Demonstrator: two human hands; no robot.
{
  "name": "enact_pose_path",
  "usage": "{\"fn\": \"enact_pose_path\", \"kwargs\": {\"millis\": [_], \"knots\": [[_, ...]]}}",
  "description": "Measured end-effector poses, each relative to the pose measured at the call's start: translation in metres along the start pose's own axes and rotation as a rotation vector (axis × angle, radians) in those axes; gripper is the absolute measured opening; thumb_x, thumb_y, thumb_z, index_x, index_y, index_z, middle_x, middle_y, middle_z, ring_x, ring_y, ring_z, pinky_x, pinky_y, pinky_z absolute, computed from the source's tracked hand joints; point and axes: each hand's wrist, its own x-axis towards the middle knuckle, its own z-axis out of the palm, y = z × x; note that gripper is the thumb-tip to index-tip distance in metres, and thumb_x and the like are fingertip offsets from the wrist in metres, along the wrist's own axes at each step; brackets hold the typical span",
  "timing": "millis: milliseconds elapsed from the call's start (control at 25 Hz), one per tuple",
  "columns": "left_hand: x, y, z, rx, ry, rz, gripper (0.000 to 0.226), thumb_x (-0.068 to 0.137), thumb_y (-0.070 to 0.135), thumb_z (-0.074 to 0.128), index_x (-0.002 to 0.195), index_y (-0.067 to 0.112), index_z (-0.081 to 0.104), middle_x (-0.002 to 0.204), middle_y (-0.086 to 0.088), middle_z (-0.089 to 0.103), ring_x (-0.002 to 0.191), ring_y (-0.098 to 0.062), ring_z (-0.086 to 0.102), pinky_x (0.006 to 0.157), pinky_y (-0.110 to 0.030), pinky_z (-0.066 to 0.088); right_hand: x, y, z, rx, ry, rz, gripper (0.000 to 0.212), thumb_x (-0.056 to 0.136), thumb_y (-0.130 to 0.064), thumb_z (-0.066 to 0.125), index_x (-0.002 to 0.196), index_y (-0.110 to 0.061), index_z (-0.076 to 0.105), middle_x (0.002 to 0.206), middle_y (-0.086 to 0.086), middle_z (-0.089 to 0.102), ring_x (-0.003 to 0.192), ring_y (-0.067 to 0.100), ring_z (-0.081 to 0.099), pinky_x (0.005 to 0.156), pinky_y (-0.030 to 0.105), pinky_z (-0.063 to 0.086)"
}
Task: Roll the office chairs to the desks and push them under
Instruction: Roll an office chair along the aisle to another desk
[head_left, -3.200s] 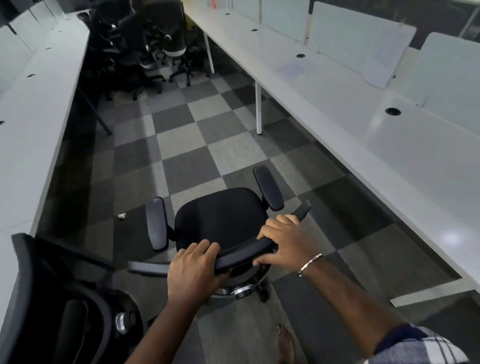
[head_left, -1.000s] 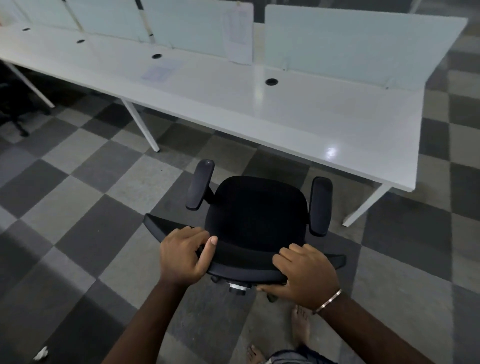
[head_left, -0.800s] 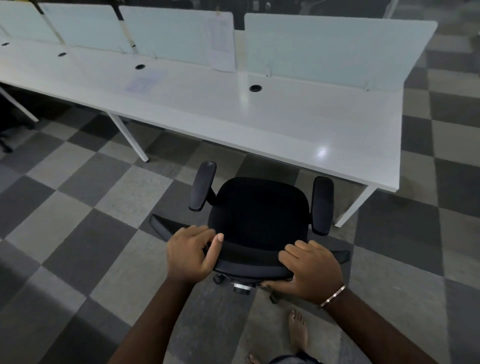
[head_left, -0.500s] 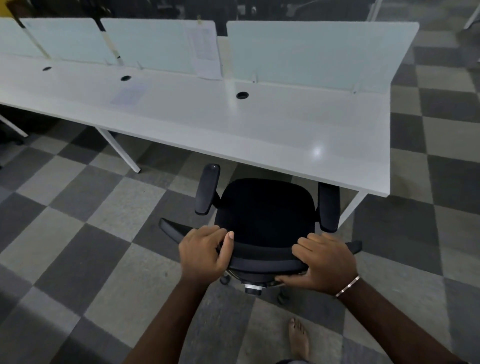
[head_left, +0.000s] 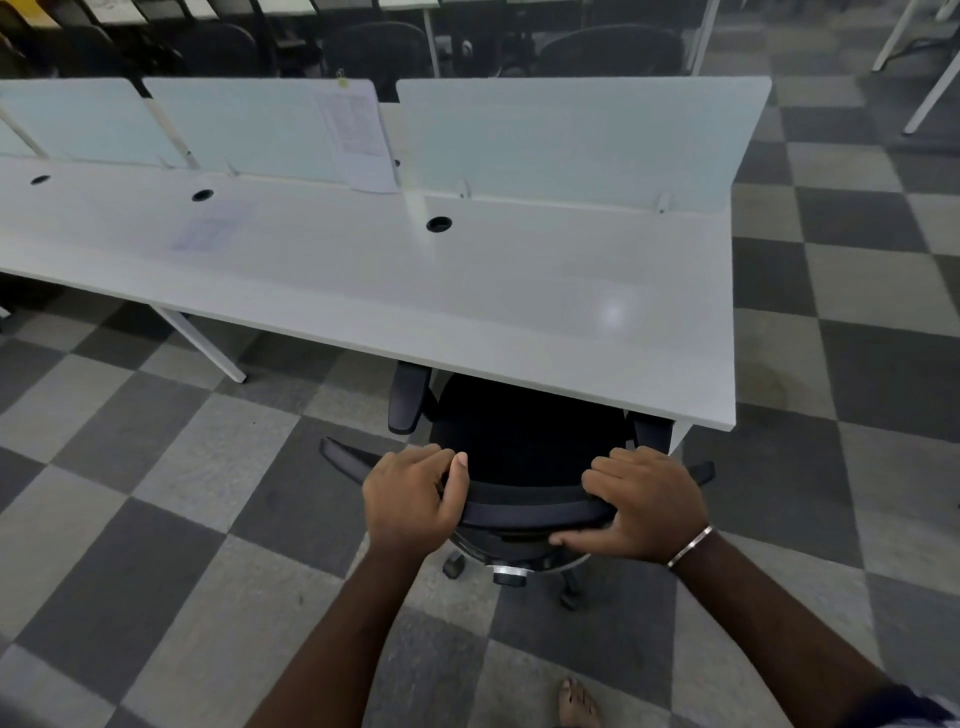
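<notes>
— What fills my view?
— A long white surface (head_left: 467, 291) with pale divider panels (head_left: 571, 140) along its far edge, standing on a grey checkered floor (head_left: 156, 519).

— And the chair?
— The black office chair (head_left: 524, 431) sits at the surface's right end, the front of its seat and both armrests tucked under the near edge, the backrest on my side.

— The hands?
— My left hand (head_left: 410, 499) grips the backrest's top rail, fingers curled over it. My right hand (head_left: 639, 506) grips the same rail further right, thumb underneath, a thin bangle (head_left: 688, 545) on the wrist.

— Anything smaller?
— A printed sheet (head_left: 358, 140) clipped to a divider, and a round cable hole (head_left: 439, 224) in the surface.
</notes>
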Motion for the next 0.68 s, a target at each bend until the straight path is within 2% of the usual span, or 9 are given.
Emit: {"fn": "enact_pose_path", "kwargs": {"millis": [240, 360, 440, 680], "knots": [[0.051, 0.017, 0.031, 0.025, -0.023, 0.0, 0.046, 0.101, 0.032, 0.05, 0.058, 0.019, 0.037, 0.053, 0.005, 0.036, 0.047, -0.014, 0.036, 0.05, -0.029, 0.015, 0.028, 0.05, -0.007, -0.039, -0.088, 0.072, 0.072, 0.069, -0.096, 0.056, 0.065, -0.025, 0.046, 0.062, -0.008, 0.043, 0.059, 0.016, 0.046, 0.055, 0.031, 0.022], [0.073, -0.012, 0.031, 0.006, -0.012, 0.007, 0.043, 0.1, 0.031, 0.049, 0.061, 0.019, 0.038, 0.056, 0.005, 0.039, 0.049, -0.013, 0.038, 0.049, -0.036, 0.028, 0.039, 0.039, 0.013, -0.036, -0.045, 0.076, 0.068, 0.077, -0.092, 0.054, 0.066, -0.025, 0.046, 0.065, -0.007, 0.042, 0.061, 0.018, 0.044, 0.055, 0.034, 0.029], [0.087, -0.029, 0.03, 0.0, -0.026, 0.024, 0.042, 0.1, 0.031, 0.048, 0.061, 0.017, 0.038, 0.056, 0.004, 0.039, 0.05, -0.014, 0.038, 0.051, -0.04, 0.034, 0.048, 0.029, 0.023, -0.039, -0.041, 0.071, 0.066, 0.082, -0.088, 0.054, 0.067, -0.024, 0.046, 0.066, -0.007, 0.042, 0.061, 0.019, 0.041, 0.056, 0.036, 0.029], [0.124, -0.039, 0.047, -0.056, 0.004, 0.086, 0.042, 0.1, 0.029, 0.049, 0.062, 0.022, 0.033, 0.056, 0.004, 0.035, 0.05, -0.015, 0.036, 0.053, -0.034, 0.018, 0.073, 0.05, 0.027, -0.034, -0.015, 0.146, 0.069, 0.077, -0.09, 0.056, 0.066, -0.022, 0.046, 0.063, -0.006, 0.041, 0.057, 0.021, 0.043, 0.052, 0.036, 0.032]]}}
